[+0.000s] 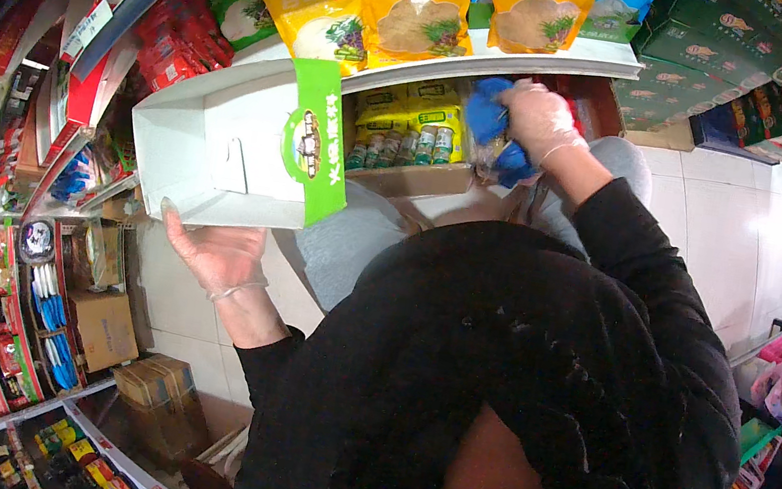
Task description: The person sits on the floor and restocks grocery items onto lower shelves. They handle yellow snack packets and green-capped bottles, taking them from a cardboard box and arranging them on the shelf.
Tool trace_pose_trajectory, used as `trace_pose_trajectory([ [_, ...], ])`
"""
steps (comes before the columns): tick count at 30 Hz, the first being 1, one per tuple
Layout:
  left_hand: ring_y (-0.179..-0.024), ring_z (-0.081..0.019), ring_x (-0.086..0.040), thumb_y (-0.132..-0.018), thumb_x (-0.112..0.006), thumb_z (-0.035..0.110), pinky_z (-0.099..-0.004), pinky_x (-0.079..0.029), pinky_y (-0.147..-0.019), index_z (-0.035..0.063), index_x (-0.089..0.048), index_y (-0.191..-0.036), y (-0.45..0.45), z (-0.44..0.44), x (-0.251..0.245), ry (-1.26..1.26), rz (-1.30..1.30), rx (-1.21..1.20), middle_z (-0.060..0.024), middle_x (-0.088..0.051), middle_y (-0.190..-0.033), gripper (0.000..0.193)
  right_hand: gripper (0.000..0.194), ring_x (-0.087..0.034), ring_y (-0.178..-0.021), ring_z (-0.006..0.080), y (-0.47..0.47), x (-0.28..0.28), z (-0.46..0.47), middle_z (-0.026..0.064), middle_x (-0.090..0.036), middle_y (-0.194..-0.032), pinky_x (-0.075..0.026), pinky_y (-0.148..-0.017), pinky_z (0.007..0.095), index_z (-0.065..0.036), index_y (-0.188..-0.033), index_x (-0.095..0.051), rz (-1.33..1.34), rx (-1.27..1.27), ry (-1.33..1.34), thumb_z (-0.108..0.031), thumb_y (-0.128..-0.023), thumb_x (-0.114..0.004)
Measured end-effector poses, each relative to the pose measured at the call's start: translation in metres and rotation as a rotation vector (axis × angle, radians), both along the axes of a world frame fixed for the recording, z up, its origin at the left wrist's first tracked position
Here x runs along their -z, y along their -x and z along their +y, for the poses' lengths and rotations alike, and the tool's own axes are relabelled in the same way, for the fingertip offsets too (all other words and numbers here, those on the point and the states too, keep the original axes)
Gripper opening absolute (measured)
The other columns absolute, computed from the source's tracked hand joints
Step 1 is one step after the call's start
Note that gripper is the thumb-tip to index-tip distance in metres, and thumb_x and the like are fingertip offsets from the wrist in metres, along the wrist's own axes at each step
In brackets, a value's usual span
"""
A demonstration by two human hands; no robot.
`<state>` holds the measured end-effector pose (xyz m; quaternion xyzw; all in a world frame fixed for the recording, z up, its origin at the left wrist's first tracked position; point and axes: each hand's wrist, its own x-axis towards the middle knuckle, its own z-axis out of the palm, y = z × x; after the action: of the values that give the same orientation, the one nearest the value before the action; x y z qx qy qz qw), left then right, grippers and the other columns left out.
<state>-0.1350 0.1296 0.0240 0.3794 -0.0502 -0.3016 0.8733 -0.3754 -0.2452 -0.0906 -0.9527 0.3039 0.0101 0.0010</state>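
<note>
My left hand (219, 249), in a thin clear glove, holds an empty white cardboard display box (220, 120) from below, its thumb on the near left corner. The box's green printed flap (319, 143) faces right. My right hand (542, 119), also gloved, grips a clear plastic bag with blue parts (490, 115) under the shelf edge. Beside that bag a low cardboard carton (416, 178) holds small green-and-clear jars (425, 145) and yellow packets (388, 111).
Yellow sugar bags (414, 13) stand on the white shelf (495, 55) above. Green cartons (707, 56) are stacked at the upper right. Packed shelves line the left. A brown cardboard box (159, 400) stands on the floor at lower left.
</note>
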Motion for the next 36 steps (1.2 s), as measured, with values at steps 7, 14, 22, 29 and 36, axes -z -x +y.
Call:
trace_pose_trajectory([
  [7,-0.14,-0.0319,-0.051,-0.088,-0.07,0.06,-0.0599,-0.044,-0.112,0.0181,-0.046,-0.156,0.015,-0.022,-0.003,-0.072,0.052,-0.002,-0.0073,-0.053,-0.153,0.083,0.025,-0.067,-0.121,0.0363,0.033,0.028,-0.053,0.0184,-0.07,-0.126,-0.06,-0.093,0.046,-0.009,-0.115,-0.078,0.061,0.339,0.005,-0.014,-0.096,-0.063],
  [14,-0.135,-0.0298,-0.054,-0.084,-0.075,0.061,-0.05,-0.046,-0.112,0.0152,-0.049,-0.152,0.026,-0.058,-0.007,-0.24,-0.031,-0.028,-0.0072,-0.057,-0.148,0.087,0.052,-0.066,-0.122,0.0388,0.033,0.05,-0.064,0.0206,-0.07,-0.129,-0.054,-0.102,0.0485,-0.025,-0.147,-0.06,0.277,0.139,-0.359,-0.025,-0.095,-0.066],
  [22,-0.142,-0.0316,-0.049,-0.089,-0.074,0.053,-0.0484,-0.038,-0.12,0.0067,-0.044,-0.156,0.028,-0.077,-0.012,-0.253,-0.146,0.133,-0.0117,-0.052,-0.155,0.087,0.084,-0.057,-0.118,0.0111,0.015,-0.108,0.047,0.0125,-0.053,-0.156,-0.046,-0.092,0.023,-0.007,-0.163,-0.039,-0.81,-0.031,-1.845,-0.044,-0.096,-0.072],
  [29,-0.152,-0.0362,-0.035,-0.089,-0.065,0.076,-0.0535,-0.028,-0.125,0.0092,-0.037,-0.162,0.035,-0.072,-0.005,-0.375,-0.315,0.085,-0.0146,-0.039,-0.165,0.103,0.099,-0.057,-0.133,0.0223,-0.015,-0.116,0.09,0.0169,-0.055,-0.152,-0.045,-0.112,0.0331,-0.002,-0.168,-0.019,-0.79,-0.207,-1.671,-0.016,-0.09,-0.079],
  [36,-0.152,-0.0353,-0.035,-0.095,-0.067,0.064,-0.0527,-0.033,-0.123,0.0062,-0.028,-0.164,0.063,-0.024,0.019,-0.344,-0.218,0.18,-0.0146,-0.037,-0.165,0.097,0.097,-0.054,-0.135,0.0221,-0.039,-0.111,0.129,0.0209,-0.051,-0.154,-0.043,-0.113,0.0323,0.001,-0.168,-0.015,-0.918,-0.11,-1.812,-0.008,-0.091,-0.073],
])
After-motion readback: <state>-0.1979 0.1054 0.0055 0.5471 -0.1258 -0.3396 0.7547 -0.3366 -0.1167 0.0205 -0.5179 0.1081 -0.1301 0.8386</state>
